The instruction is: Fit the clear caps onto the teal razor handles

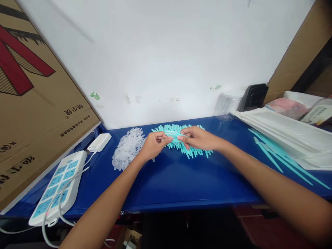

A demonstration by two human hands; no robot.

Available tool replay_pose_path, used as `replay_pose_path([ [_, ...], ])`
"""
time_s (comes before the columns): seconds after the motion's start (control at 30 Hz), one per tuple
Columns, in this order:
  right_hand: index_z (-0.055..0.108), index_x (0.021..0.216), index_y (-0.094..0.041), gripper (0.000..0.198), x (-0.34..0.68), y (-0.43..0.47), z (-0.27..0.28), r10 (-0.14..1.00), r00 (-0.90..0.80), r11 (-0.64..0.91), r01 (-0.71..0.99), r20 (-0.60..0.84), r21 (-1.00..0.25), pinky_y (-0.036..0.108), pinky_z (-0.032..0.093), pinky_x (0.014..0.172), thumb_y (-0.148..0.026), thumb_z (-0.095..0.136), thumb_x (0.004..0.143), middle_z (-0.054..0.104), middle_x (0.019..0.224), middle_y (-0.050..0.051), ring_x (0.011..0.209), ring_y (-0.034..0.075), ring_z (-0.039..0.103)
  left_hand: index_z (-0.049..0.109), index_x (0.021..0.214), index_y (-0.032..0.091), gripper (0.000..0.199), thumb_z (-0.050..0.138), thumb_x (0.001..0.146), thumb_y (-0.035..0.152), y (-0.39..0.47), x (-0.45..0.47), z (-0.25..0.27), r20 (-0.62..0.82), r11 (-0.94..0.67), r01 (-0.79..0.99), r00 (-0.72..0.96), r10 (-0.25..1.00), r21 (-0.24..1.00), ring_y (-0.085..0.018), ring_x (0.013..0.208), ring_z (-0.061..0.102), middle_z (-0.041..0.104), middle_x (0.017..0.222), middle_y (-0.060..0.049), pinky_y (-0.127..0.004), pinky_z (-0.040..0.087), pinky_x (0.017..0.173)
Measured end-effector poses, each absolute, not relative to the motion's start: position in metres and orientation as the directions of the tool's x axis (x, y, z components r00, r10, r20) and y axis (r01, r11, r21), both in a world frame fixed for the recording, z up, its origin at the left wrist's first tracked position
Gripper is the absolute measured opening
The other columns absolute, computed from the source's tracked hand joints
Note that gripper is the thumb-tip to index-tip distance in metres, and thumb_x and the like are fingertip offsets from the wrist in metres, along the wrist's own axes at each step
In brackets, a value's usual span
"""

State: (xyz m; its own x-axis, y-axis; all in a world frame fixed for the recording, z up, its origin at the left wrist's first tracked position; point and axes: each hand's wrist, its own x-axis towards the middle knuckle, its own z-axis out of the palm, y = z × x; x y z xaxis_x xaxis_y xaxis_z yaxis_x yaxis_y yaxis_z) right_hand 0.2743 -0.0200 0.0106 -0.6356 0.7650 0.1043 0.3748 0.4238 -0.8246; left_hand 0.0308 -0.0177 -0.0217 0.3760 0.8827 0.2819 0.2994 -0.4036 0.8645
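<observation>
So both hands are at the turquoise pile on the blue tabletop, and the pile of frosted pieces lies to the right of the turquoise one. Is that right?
Not quite: the head view shows the pile of frosted pieces to the left of the turquoise pile. The left hand and right hand are indeed at the turquoise pile on the blue tabletop.

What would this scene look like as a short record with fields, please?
Left hand: pinching a light turquoise item, exact shape unclear
Right hand: fingers and thumb on the same item
Around the hands: pile of turquoise tapered sticks
Left of that: pile of translucent whitish pieces
Surface: blue table
Far left: white power strip
Right side: longer turquoise sticks, clear container
</observation>
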Motion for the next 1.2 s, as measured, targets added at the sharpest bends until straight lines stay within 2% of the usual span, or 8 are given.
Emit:
replay_pose_path([
  [0.17,0.055,0.073,-0.02,0.042,0.272,-0.019,0.005,0.791,-0.595,0.421,0.364,0.14,-0.83,0.022,0.033,0.046,-0.056,0.059,0.095,0.066,0.06,0.0,0.045,0.009,0.042,0.061,0.082,0.016,0.041,0.065,0.092,0.056,-0.016,0.031,-0.022,0.241,-0.372,0.274,0.411,0.879,0.887,-0.01,0.042,0.051,0.052,0.052,0.005,-0.021,0.042,0.043],
  [0.3,0.055,0.071,-0.02,0.045,0.272,-0.017,0.002,0.823,-0.548,0.394,0.361,0.15,-0.845,0.022,0.031,0.045,-0.059,0.06,0.093,0.064,0.059,-0.001,0.044,0.008,0.039,0.063,0.102,0.015,0.043,0.071,0.087,0.055,-0.016,0.031,-0.019,0.247,-0.342,0.21,0.376,0.893,0.916,-0.009,0.043,0.055,0.059,0.064,0.003,-0.021,0.048,0.042],
  [0.4,0.057,0.072,-0.02,0.046,0.273,-0.014,0.001,0.835,-0.529,0.383,0.354,0.155,-0.853,0.023,0.03,0.044,-0.06,0.058,0.094,0.064,0.059,0.0,0.045,0.008,0.039,0.065,0.107,0.016,0.044,0.076,0.084,0.051,-0.017,0.03,-0.016,0.259,-0.347,0.217,0.349,0.901,0.912,-0.01,0.047,0.059,0.062,0.072,0.001,-0.021,0.051,0.042],
  [0.6,0.058,0.073,-0.02,0.046,0.273,-0.013,0.0,0.842,-0.514,0.386,0.362,0.163,-0.849,0.025,0.029,0.044,-0.061,0.057,0.095,0.066,0.061,0.0,0.044,0.009,0.04,0.072,0.102,0.015,0.038,0.078,0.083,0.047,-0.019,0.028,-0.012,0.274,-0.363,0.27,0.315,0.909,0.892,-0.012,0.05,0.062,0.065,0.065,-0.001,-0.022,0.053,0.045],
  [0.8,0.055,0.07,-0.02,0.045,0.27,-0.017,0.002,0.823,-0.532,0.439,0.377,0.197,-0.816,0.024,0.032,0.045,-0.056,0.058,0.096,0.069,0.062,0.001,0.045,0.009,0.041,0.071,0.089,0.013,0.038,0.076,0.084,0.05,-0.018,0.03,-0.013,0.274,-0.355,0.231,0.32,0.907,0.906,-0.01,0.047,0.059,0.073,0.074,-0.006,-0.021,0.05,0.044],
  [1.03,0.055,0.069,-0.019,0.044,0.27,-0.018,0.002,0.807,-0.562,0.431,0.346,0.184,-0.833,0.023,0.032,0.044,-0.056,0.063,0.092,0.071,0.064,0.002,0.045,0.008,0.045,0.066,0.079,0.014,0.038,0.073,0.087,0.051,-0.016,0.029,-0.018,0.265,-0.355,0.217,0.354,0.897,0.91,-0.01,0.046,0.059,0.072,0.069,-0.004,-0.021,0.049,0.044],
  [1.2,0.059,0.07,-0.019,0.041,0.268,-0.022,0.003,0.813,-0.571,0.372,0.355,0.117,-0.858,0.024,0.034,0.043,-0.054,0.063,0.091,0.071,0.063,0.003,0.042,0.009,0.048,0.066,0.074,0.013,0.041,0.069,0.091,0.05,-0.016,0.03,-0.019,0.259,-0.359,0.215,0.386,0.885,0.908,-0.01,0.044,0.057,0.068,0.061,-0.003,-0.021,0.048,0.044],
])
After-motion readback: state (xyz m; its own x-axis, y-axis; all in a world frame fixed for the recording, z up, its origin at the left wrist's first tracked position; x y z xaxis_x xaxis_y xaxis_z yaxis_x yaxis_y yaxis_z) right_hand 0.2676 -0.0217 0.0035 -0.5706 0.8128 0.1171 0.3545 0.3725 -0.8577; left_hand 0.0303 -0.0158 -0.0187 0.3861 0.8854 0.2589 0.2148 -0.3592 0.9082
